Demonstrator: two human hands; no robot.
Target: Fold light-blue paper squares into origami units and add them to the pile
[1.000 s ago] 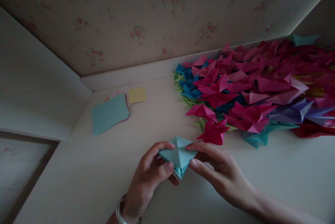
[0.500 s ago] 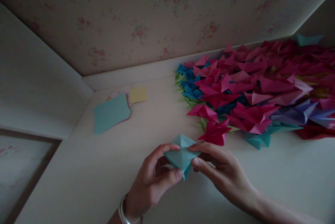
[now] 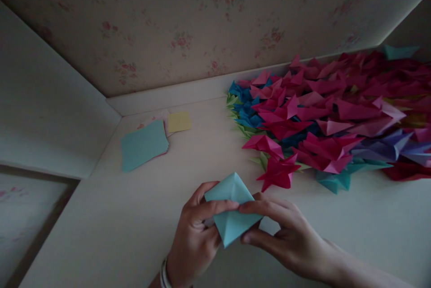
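Note:
Between my two hands is a piece of light teal origami paper, folded into a diamond with a crease down its middle. My left hand grips its left side, the index finger lying across the front and the thumb hidden behind the paper. My right hand pinches the right side, its index fingertip meeting the left one at the centre crease and its thumb at the lower right edge. The paper is held above the white tabletop.
A large pile of folded paper cranes, mostly pink and red with some blue, green and purple, covers the right side. At the left lie a stack of teal paper sheets and a small yellow pad. A flowered wall rises behind.
The folded paper has been tipped and opened out, so it looks larger and flatter. My index fingers have slid lower across it, and the left thumb has gone behind.

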